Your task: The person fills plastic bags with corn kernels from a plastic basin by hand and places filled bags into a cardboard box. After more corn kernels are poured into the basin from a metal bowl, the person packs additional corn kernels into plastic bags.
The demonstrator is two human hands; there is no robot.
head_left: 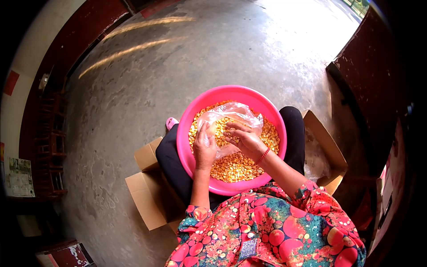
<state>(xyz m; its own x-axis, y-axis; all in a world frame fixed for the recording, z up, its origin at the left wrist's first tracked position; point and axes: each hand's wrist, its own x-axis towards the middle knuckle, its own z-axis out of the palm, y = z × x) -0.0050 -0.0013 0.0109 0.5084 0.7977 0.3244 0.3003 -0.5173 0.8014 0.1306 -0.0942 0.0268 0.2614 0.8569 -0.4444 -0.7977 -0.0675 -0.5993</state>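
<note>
A pink plastic basin [187, 162] full of yellow-orange corn kernels [233, 167] rests in my lap. On top of the kernels lies a clear plastic bag [235, 111], its mouth spread towards me, with kernels showing in and through it. My left hand [205, 149] grips the bag's left edge between thumb and fingers. Over the right part of the bag's opening is my right hand [247, 140], its fingers apart and slightly curled. Whether any kernels lie under those fingers is hidden. A red bracelet [263, 155] circles my right wrist.
An open cardboard box [149, 198] stands on the concrete floor [115, 115] to my left. Another cardboard box [327, 153], with clear plastic inside, is at my right. Wooden chairs [51, 144] line the left wall; a dark red door [369, 66] stands at right.
</note>
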